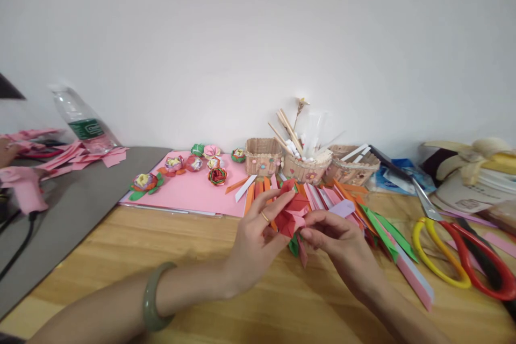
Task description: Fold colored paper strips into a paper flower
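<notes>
Above the wooden table, my left hand (258,231) has its fingers closed round a folded red and pink paper flower (293,212). Thumb and forefinger of my right hand (342,239) pinch the flower's right side, at a pale pink petal. Green and pink paper ends hang below the flower, partly hidden by the fingers. Just behind both hands lie many folded paper strips (258,188) in orange, red, pink and purple. Green paper strips (387,231) fan out to the right of my right hand.
Finished paper flowers (217,176) sit on a pink sheet (193,193). Three decorated baskets (264,157) stand by the wall. Large scissors (441,247) and a white tub (475,188) are at right. At left are a bottle (84,121), a pink glue gun (24,188) and another person's hand (7,150).
</notes>
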Demonstrator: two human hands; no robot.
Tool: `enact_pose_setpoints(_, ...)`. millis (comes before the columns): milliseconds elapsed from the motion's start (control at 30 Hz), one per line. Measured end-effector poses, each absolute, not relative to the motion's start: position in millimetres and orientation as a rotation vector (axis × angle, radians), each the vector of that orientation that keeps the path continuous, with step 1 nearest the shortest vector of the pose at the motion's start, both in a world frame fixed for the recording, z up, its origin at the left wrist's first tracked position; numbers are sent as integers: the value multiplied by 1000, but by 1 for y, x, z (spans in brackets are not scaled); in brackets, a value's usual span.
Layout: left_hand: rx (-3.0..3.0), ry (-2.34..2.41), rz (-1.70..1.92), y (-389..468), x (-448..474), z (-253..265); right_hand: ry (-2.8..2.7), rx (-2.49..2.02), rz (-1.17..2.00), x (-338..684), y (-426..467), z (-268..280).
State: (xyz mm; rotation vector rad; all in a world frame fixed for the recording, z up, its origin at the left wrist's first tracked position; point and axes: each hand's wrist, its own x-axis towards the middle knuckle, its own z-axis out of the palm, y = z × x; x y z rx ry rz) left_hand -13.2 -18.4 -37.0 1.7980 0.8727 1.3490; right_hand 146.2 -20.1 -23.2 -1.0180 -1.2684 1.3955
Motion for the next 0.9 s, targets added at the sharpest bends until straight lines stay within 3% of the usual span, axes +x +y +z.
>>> enact_pose_setpoints(900, 1696, 913, 1312, -19, -9, -36, -1276, -1119, 1270, 142, -24, -21)
